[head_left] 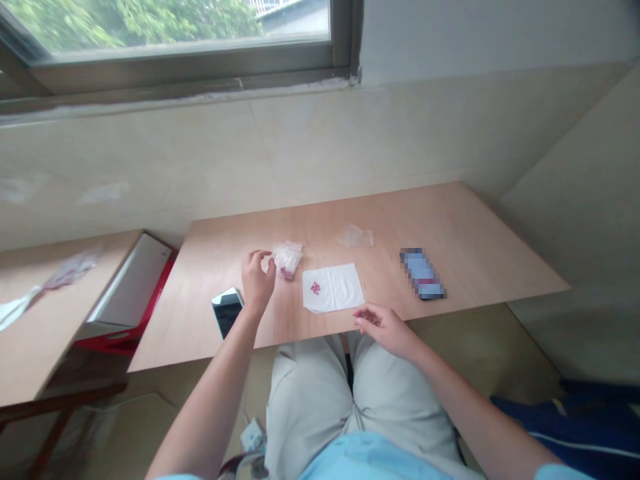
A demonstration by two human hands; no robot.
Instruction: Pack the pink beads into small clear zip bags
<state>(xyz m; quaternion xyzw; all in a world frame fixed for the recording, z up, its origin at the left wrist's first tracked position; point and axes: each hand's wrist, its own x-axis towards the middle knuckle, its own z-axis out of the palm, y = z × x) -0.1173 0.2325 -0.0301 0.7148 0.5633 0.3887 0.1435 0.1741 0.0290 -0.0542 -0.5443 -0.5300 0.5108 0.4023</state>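
My left hand (259,277) is raised beside a small clear plastic bag (289,259) with white contents and some dark pink pieces at its lower end. Its thumb and fingers are curved with a gap between them, and nothing shows in that gap. A white cloth or paper sheet (340,290) lies flat on the table, a small cluster of pinkish-red beads or pieces (315,288) on its left half. At the sheet's lower right corner is my right hand (383,325), fingers curled in and thumb close to the index finger; whatever they may pinch is too small to make out.
A dark-screened phone (227,311) lies by my left forearm, and a blurred-out phone (423,274) at the right. Behind the sheet rests a crumpled clear bag (356,235). The wooden table (480,247) meets the wall; a second table (55,333) stands at the left.
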